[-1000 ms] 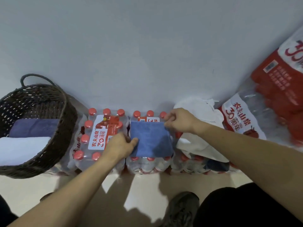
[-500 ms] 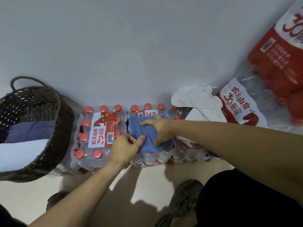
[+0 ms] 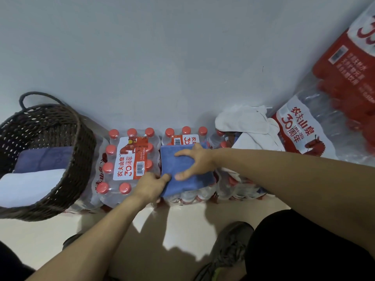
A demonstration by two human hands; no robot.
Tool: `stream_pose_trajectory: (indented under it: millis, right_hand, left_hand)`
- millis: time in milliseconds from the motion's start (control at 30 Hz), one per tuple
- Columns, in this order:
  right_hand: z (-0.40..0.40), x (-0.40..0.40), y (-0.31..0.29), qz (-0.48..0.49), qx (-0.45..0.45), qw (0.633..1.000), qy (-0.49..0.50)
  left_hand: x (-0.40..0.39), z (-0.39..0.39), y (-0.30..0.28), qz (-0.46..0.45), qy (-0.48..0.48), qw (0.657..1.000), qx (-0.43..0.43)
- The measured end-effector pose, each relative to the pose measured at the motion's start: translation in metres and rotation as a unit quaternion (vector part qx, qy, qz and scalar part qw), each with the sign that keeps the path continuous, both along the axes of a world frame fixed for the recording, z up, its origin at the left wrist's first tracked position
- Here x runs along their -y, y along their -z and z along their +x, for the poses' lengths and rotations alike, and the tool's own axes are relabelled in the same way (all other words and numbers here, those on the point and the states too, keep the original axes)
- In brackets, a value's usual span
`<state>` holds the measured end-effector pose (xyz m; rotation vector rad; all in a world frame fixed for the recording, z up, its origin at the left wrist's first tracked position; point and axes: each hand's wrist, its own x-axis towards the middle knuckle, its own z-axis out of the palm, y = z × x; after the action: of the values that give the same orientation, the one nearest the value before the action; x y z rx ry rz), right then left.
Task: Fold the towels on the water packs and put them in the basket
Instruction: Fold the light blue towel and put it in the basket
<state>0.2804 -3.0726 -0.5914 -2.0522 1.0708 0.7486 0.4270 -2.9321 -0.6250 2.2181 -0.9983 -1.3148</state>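
A folded blue towel (image 3: 182,183) lies on the middle water pack (image 3: 183,136). My right hand (image 3: 195,161) rests flat on top of it, fingers spread and pressing down. My left hand (image 3: 151,186) pinches the towel's near left edge, thumb on top. White towels (image 3: 243,124) lie crumpled on the water pack to the right. The dark woven basket (image 3: 81,151) stands at the left and holds a folded purple-blue towel (image 3: 44,160) and a folded white towel (image 3: 30,184).
Another water pack (image 3: 126,159) with red caps sits between the basket and the blue towel. Large red-labelled water packs (image 3: 324,126) lean at the far right. A grey wall runs behind everything. My shoe (image 3: 231,246) is on the pale floor below.
My right hand brought the towel's far edge toward me, folding it over, then moved onto the folded towel and now presses it flat. My left hand stayed at the near left edge.
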Motion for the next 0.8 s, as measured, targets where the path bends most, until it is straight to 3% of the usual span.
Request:
stream_pose_trajectory:
  millis: [67, 200, 300, 367, 500, 567, 667, 733, 800]
  right_hand:
    - [-0.001, 0.002, 0.0, 0.039, 0.058, 0.995, 0.071]
    - [-0.007, -0.002, 0.004, 0.005, 0.029, 1.0, -0.001]
    - [-0.008, -0.004, 0.003, -0.017, 0.021, 0.999, -0.026]
    - [-0.007, -0.005, 0.001, -0.029, 0.015, 0.998, -0.046]
    - [0.0, -0.01, -0.001, -0.056, -0.007, 0.995, -0.085]
    - [0.003, -0.01, -0.004, -0.063, -0.026, 0.993, -0.1]
    - [0.004, -0.01, -0.005, -0.062, -0.032, 0.992, -0.109]
    - [0.002, -0.01, -0.004, -0.065, -0.014, 0.992, -0.107]
    - [-0.004, -0.008, -0.005, -0.058, 0.027, 0.994, -0.086]
  left_hand:
    - [0.001, 0.0, -0.001, -0.028, 0.056, 0.994, 0.09]
    - [0.001, -0.004, -0.006, -0.148, 0.149, 0.961, 0.177]
    - [-0.001, -0.007, -0.006, -0.256, 0.113, 0.923, 0.263]
    - [-0.003, -0.009, -0.003, -0.279, 0.069, 0.926, 0.246]
    - [-0.004, -0.007, 0.006, -0.169, -0.09, 0.978, 0.082]
    - [-0.002, -0.002, 0.006, -0.105, -0.074, 0.987, 0.091]
    - [-0.001, 0.004, -0.001, -0.053, 0.024, 0.98, 0.188]
    - [-0.002, 0.002, -0.008, -0.116, 0.054, 0.953, 0.276]
    - [0.0, -0.008, -0.014, -0.267, 0.114, 0.905, 0.312]
